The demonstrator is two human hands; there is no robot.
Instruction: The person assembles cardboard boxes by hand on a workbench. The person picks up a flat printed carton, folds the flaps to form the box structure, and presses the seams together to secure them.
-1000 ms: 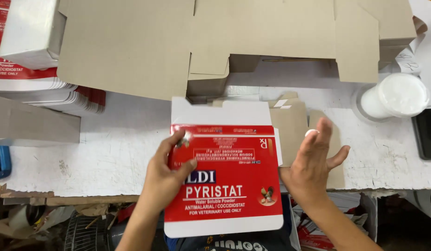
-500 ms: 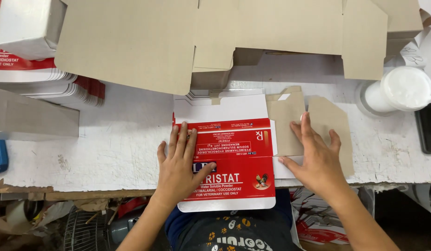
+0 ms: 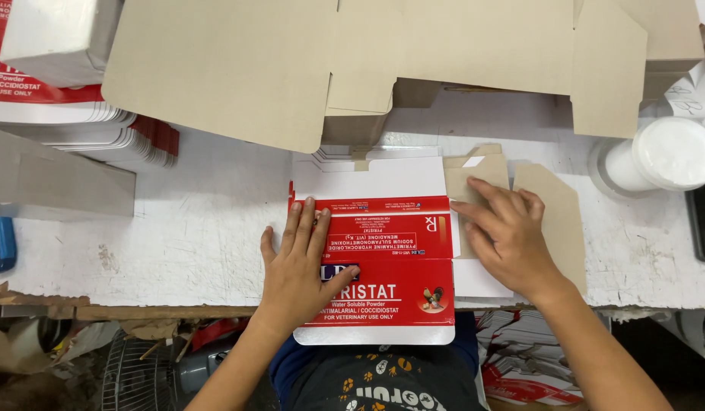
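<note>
Red-and-white carton blank (image 3: 379,259) now pressed flat on the counter (image 3: 192,228), no longer lifted toward me.

I have lowered it since a second ago: my left hand (image 3: 299,266) lies open, palm down on its left half, fingers spread, clamped on nothing. My right hand (image 3: 508,236), also flat and open, has slid onto the brown cardboard flap (image 3: 550,221) just beside the blank's right edge. That reads as flattening the blank, its near end overhanging the counter's edge.

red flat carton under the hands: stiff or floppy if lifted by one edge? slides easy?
The red flat carton looks like thin, creased printed card, so it would probably flex along its folds. Its glossy face and bare white table suggest easy sliding. The left hand presses it flat; likely light.
</note>
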